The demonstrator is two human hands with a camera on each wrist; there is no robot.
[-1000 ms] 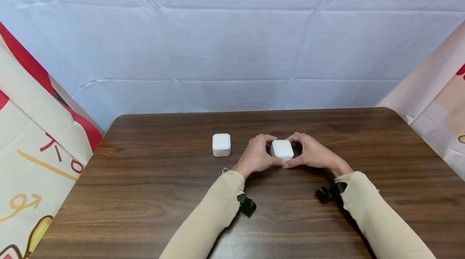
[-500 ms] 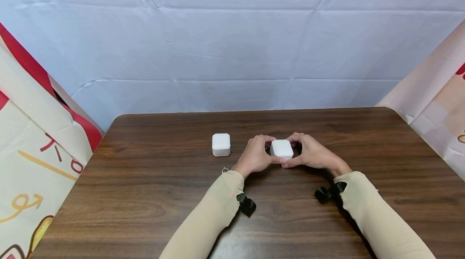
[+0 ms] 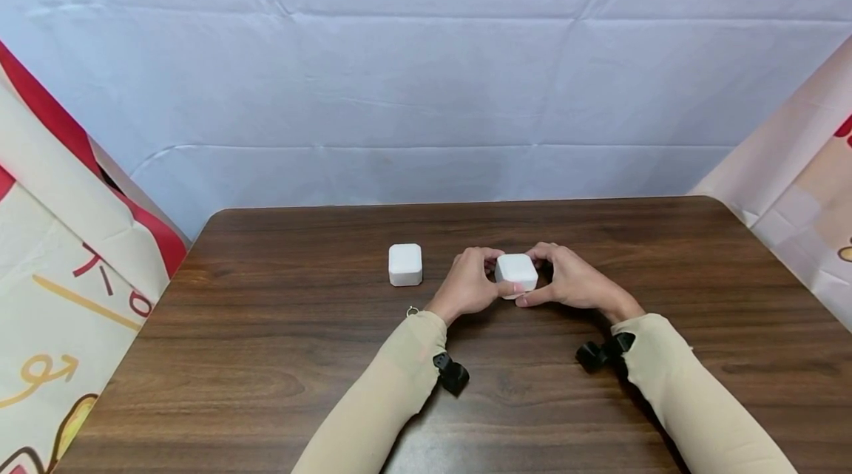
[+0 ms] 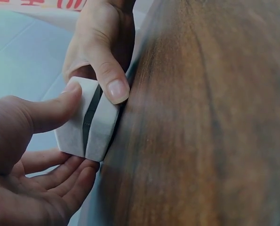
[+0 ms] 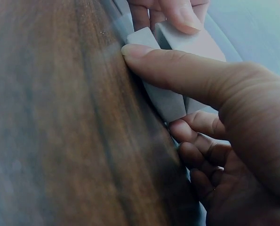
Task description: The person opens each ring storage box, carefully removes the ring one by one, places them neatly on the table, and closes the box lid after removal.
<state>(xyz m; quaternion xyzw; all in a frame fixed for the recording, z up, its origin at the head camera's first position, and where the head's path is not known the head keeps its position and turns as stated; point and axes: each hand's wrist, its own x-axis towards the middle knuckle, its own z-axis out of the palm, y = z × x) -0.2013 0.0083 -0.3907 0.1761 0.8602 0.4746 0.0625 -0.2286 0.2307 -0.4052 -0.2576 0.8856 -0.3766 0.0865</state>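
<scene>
A small white box with rounded corners (image 3: 515,267) sits on the table between both hands. Its lid (image 4: 73,129) stands slightly apart from its base (image 4: 102,128), and a dark, uneven gap runs between them in both wrist views. My left hand (image 3: 470,283) pinches the lid, thumb on the near side and fingers curled at the far side. My right hand (image 3: 576,282) grips the base low by the tabletop, its thumb (image 5: 177,68) across the near face. What the box contains is hidden.
A second white box (image 3: 405,265), alike in shape, stands on the brown wooden table (image 3: 279,326) left of the hands. A pale cloth (image 3: 426,89) hangs behind the table's far edge. Printed cloths hang at both sides.
The left thumb has risen a little away from the right thumb, and the held box's top has come up slightly. The second box stays where it was.
</scene>
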